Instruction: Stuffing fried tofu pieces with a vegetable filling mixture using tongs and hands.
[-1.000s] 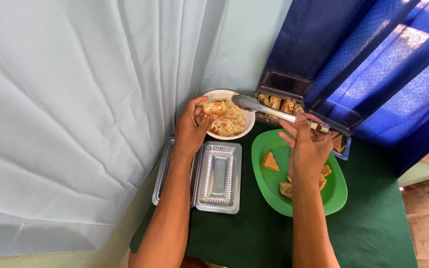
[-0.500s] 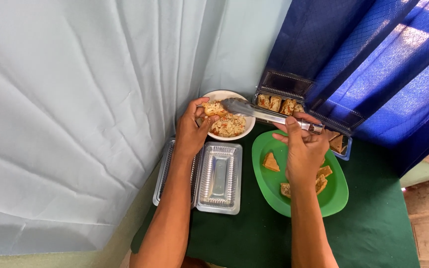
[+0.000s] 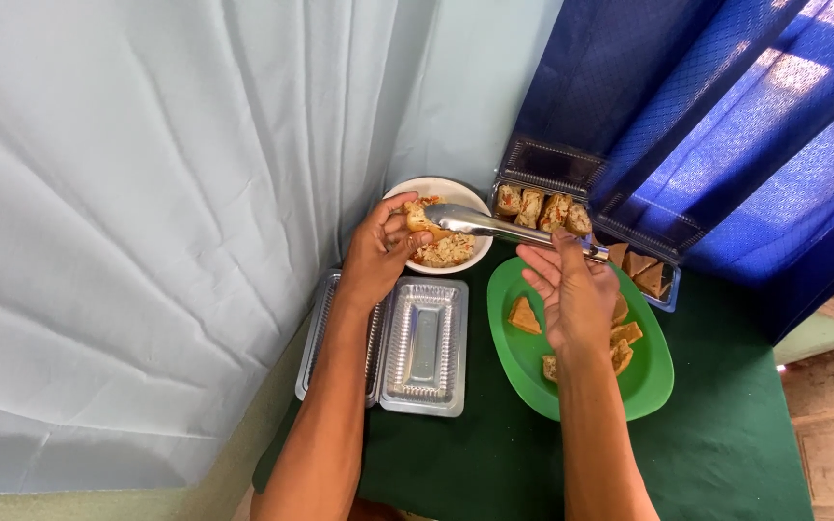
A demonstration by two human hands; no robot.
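Two bare hands meet over the white bowl (image 3: 393,193) near the top middle of the frame, at the edge of a table covered in dark green cloth (image 3: 726,453). The left hand (image 3: 383,253) comes up from the bottom and has its fingers closed on a piece of fried food (image 3: 417,217) at the bowl's left rim. The right hand (image 3: 571,294) sits just right of centre, fingers curled around the handle of a pair of metal tongs (image 3: 494,227). The tongs slant up to the left, and their tips lie against that same piece of food over the bowl, which also holds a heap of pale, crumbly rice-like filling (image 3: 448,251).

Below the bowl, under the left forearm, an empty clear plastic container (image 3: 424,347) lies open with its lid (image 3: 316,338) folded out to the left. To its right a green oval plate (image 3: 653,371) carries several golden triangular pieces (image 3: 523,315), partly hidden by the right hand. At the upper right of the table another clear container (image 3: 557,169) stands open with a row of filled pieces (image 3: 538,205) and some brown wedges (image 3: 647,275) inside. Pale blue cloth (image 3: 147,193) fills the left of the frame, dark blue curtain (image 3: 745,125) the upper right.
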